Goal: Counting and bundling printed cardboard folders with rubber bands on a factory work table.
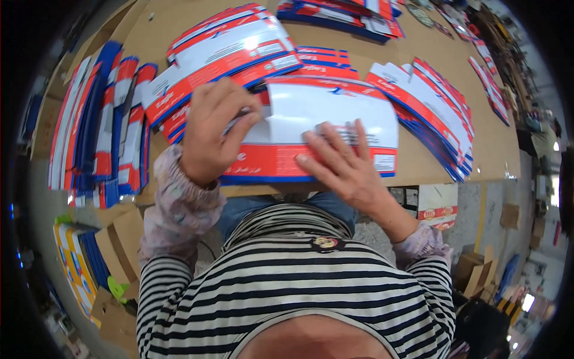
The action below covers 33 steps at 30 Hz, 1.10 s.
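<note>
A flat printed carton sheet [335,116], white with red and blue bands, lies in front of me close to the table's near edge. My right hand [347,167] rests on its lower right part with the fingers spread, palm down. Over its left end my left hand [218,128] is raised, fingers curled and thumb bent in. Something small and dark shows between those fingers, too little of it to name. Beyond and left of the carton is a fanned stack of like printed cartons [233,54], partly hidden by my left hand.
Flat cartons [101,119] stand in a row at the table's left edge. Another fanned stack [424,107] lies to the right, and more cartons [341,18] are at the far side. The brown tabletop [478,137] ends before my body. An open cardboard box [119,245] is at lower left.
</note>
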Motion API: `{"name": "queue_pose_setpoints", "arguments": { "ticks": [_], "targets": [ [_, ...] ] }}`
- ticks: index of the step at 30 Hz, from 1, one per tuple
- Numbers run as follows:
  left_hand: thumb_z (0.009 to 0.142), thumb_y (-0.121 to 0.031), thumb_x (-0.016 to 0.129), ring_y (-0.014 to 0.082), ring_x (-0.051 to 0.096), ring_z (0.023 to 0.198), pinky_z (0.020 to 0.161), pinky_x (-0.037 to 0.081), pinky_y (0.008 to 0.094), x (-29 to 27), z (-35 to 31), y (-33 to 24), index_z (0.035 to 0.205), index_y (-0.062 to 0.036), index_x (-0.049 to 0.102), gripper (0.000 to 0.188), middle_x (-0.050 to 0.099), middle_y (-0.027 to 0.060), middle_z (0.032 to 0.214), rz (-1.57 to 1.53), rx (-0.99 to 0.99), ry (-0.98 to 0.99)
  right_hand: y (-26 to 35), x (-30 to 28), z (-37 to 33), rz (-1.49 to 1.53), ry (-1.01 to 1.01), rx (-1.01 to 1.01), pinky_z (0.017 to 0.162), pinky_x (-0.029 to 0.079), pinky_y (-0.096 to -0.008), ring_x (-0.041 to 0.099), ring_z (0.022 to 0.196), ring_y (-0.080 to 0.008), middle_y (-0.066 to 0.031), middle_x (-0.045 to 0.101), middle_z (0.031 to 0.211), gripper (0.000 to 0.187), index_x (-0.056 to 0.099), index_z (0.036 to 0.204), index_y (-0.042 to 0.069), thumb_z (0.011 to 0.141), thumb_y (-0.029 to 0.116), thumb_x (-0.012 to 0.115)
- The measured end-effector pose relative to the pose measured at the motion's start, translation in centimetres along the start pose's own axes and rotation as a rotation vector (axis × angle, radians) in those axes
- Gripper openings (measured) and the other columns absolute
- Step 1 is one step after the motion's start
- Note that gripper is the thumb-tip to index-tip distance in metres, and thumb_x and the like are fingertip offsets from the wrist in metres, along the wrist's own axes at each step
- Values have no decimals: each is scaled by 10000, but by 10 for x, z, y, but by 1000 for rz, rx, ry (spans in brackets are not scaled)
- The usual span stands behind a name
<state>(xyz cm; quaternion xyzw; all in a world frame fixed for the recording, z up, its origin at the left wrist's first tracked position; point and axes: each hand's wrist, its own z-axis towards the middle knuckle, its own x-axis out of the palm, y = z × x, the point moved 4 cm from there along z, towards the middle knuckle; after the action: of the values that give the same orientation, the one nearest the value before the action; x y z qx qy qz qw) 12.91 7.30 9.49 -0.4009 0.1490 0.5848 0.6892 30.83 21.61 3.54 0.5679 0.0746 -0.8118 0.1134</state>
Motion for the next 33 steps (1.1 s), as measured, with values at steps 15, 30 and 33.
{"name": "queue_pose_setpoints", "arguments": {
  "ticks": [15,30,33],
  "targets": [
    [764,-161,727,232,541,759,842,395,424,-5,-28,-4,869,-77,620,172,565,47,837,57,171,-215,-24,-29,22,-135,-105,-31,1167,131,-630,366,1402,-268,-41,428,1493,550,491,1394,338,865,219,583],
    [736,-466,759,360,359,1328,1092,234,567,42,-115,13,1345,-63,481,781,431,167,1379,249,-321,292,-95,179,216,89,101,86,1125,207,-629,269,1447,-296,-65,316,1561,675,387,1475,296,871,487,620],
    [656,-563,773,377,217,1424,1121,155,607,52,-139,31,1450,-81,370,1012,286,185,1510,250,-429,490,-91,154,218,288,123,36,1140,169,-622,228,1455,-345,-133,293,1561,857,315,1510,216,821,638,602]
  ]
}}
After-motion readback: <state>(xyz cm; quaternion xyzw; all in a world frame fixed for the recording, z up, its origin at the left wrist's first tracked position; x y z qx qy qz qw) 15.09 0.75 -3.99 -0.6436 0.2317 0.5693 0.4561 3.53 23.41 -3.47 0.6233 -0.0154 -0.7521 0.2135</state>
